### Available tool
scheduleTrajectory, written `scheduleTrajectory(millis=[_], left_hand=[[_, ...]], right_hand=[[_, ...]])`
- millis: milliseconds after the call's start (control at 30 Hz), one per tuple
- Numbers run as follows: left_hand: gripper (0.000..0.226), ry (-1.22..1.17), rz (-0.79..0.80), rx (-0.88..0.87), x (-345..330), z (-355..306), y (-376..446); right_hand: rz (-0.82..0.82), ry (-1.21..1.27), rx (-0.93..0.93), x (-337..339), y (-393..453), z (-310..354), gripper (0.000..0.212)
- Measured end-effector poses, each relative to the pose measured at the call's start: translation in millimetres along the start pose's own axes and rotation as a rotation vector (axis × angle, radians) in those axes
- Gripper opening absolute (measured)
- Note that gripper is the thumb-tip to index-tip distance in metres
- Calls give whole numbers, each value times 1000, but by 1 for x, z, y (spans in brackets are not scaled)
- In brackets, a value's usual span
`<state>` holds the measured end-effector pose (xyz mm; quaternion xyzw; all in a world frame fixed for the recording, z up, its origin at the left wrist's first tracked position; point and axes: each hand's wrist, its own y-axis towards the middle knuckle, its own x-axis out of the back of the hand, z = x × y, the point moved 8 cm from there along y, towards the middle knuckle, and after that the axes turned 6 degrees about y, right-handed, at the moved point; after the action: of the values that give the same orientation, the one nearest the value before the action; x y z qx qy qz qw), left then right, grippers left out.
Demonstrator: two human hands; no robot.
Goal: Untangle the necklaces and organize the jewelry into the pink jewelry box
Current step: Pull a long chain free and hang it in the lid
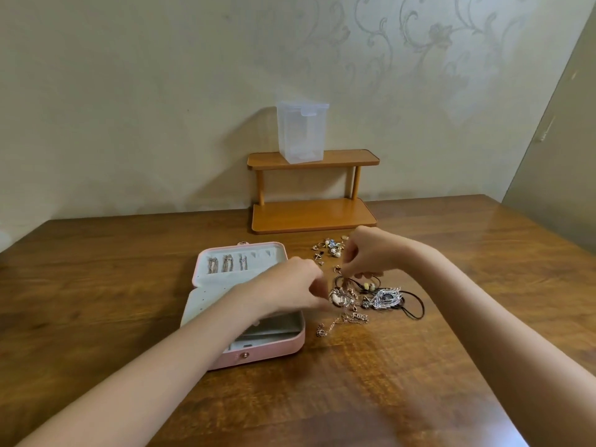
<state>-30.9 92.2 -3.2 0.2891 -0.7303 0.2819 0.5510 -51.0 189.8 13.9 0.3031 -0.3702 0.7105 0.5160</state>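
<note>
Hands [298, 285] [367, 253] pinch tangled necklaces [351, 301] beside pink jewelry box [277, 348].

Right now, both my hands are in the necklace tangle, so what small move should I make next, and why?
Probably ease the right hand up gently while the left hand steadies the tangled necklaces: the chains and black cord still overlap beside the open pink jewelry box.

One pink jewelry box [292, 345], one shelf [312, 217], one clear container [301, 133].
</note>
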Motion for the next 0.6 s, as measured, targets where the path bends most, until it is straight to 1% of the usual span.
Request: scheduleTrajectory(millis=[67,100,133,167,267,367,500,533,600], left_hand=[[40,96,32,25,-8,-5,4],[42,93,21,39,-9,-6,7],[42,36,0,53,-9,-6,11],[39,-69,-31,66,-7,-6,14],[17,-471,-117,83,3,-5,20],[14,-757,-108,136,7,2,21],[13,-958,-95,200,7,11,21],[13,-978,-101,210,8,12,20],[13,-994,-116,224,11,15,19]], right_hand=[[1,31,-8,4,-3,-2,11],[1,60,-5,6,-4,-2,12],[-4,96,4,7,-5,-1,13],[-15,132,16,9,-5,1,14],[-84,206,51,20,-6,3,17],[-87,258,64,23,-6,1,18],[44,560,96,10,-6,-4,18],[52,610,107,9,-5,-5,19],[45,622,120,9,-4,-6,21]])
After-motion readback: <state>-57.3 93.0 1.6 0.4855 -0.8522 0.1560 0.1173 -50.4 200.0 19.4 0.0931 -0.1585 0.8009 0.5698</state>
